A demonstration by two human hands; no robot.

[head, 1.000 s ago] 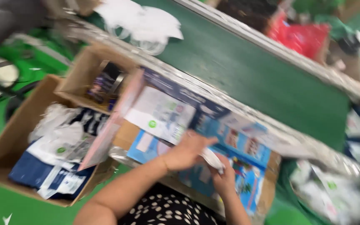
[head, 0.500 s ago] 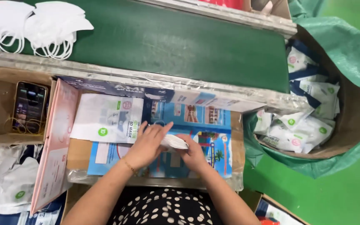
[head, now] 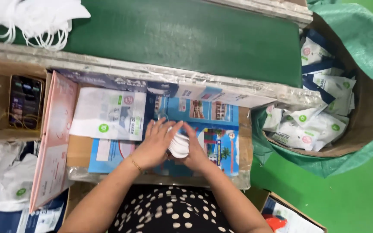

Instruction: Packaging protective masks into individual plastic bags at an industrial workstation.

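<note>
Fingers [head: 162, 129] of our left hand [head: 154, 146] and right hand [head: 195, 151] are closing together around a folded white fabric mask [head: 179, 144], pressing it over the blue printed sheet [head: 212, 129] on the bench [head: 80, 151].

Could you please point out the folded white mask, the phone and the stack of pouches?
Mask [head: 179, 146], head view, its folded edge between the hands.
Phone [head: 25, 102], head view, screen centre.
Pouches [head: 108, 114], head view, top pouch's middle.
</note>
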